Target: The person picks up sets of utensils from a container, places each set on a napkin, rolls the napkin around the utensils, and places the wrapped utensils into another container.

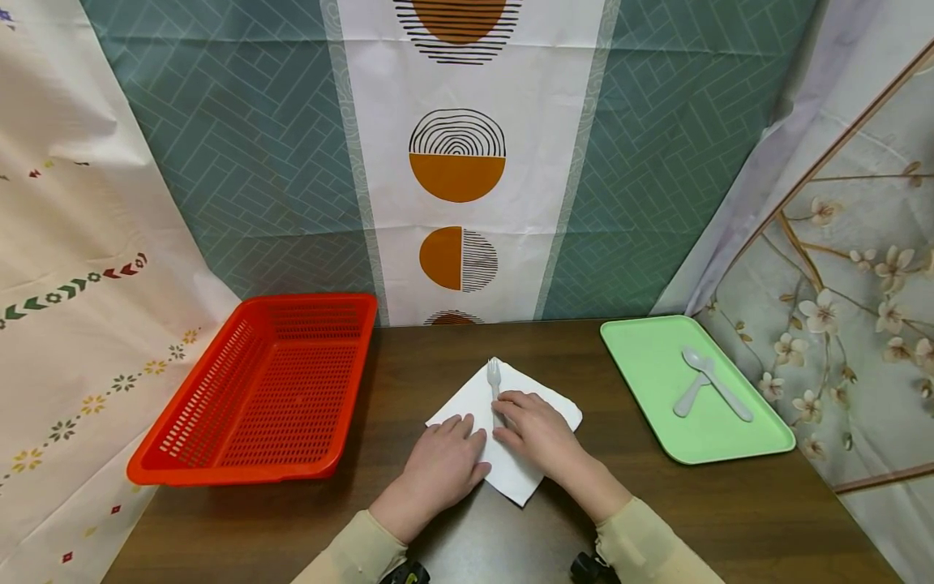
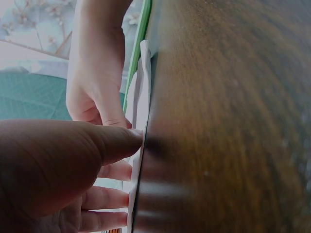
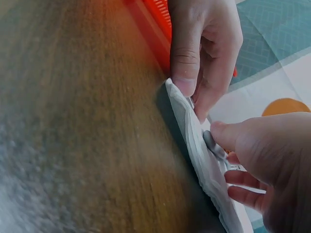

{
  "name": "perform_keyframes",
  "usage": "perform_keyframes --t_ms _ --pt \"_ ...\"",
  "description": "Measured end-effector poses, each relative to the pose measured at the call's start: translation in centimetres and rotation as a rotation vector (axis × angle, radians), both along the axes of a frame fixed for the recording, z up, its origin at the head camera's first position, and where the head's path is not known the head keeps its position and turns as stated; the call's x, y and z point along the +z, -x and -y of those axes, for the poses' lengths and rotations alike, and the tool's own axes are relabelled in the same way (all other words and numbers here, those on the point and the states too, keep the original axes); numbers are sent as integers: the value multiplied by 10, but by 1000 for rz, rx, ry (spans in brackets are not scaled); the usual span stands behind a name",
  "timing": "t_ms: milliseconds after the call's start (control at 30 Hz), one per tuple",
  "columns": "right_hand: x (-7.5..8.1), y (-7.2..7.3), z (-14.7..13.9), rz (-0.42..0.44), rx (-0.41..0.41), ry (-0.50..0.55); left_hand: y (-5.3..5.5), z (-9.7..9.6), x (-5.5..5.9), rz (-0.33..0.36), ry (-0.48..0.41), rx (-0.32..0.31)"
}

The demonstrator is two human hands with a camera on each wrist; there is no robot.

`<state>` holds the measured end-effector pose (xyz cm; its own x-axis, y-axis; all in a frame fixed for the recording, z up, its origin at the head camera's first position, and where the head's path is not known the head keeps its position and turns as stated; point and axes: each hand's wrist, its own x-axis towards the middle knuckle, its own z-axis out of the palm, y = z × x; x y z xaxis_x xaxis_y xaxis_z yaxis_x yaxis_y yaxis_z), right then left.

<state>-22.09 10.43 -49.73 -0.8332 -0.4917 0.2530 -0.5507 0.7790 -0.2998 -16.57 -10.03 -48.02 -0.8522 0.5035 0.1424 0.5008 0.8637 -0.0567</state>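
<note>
A grey plastic fork point(image 1: 494, 375) lies on the folded white square napkin point(image 1: 514, 474), long axis fore-and-aft, tines far. Right hand point(image 1: 538, 428) touches fork, left hand point(image 1: 445, 457) napkin; fingers apart.

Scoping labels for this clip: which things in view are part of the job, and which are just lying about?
In the job:
white napkin
gray fork, lying on the napkin

Apparently just lying about, untouched:
red basket
green tray
spoon crossed over another utensil, both on the tray
</note>
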Motion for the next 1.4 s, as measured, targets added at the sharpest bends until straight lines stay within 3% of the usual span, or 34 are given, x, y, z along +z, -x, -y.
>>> perform_keyframes --t_ms 500,1133,1400 --pt "2 1 -15 64 131 17 1 0 -2 -14 -3 -4" --pt "-1 0 -14 39 123 1 -1 0 0 -32 -15 -13" --pt "0 -1 -14 55 121 8 0 0 0 -6 -13 -4"
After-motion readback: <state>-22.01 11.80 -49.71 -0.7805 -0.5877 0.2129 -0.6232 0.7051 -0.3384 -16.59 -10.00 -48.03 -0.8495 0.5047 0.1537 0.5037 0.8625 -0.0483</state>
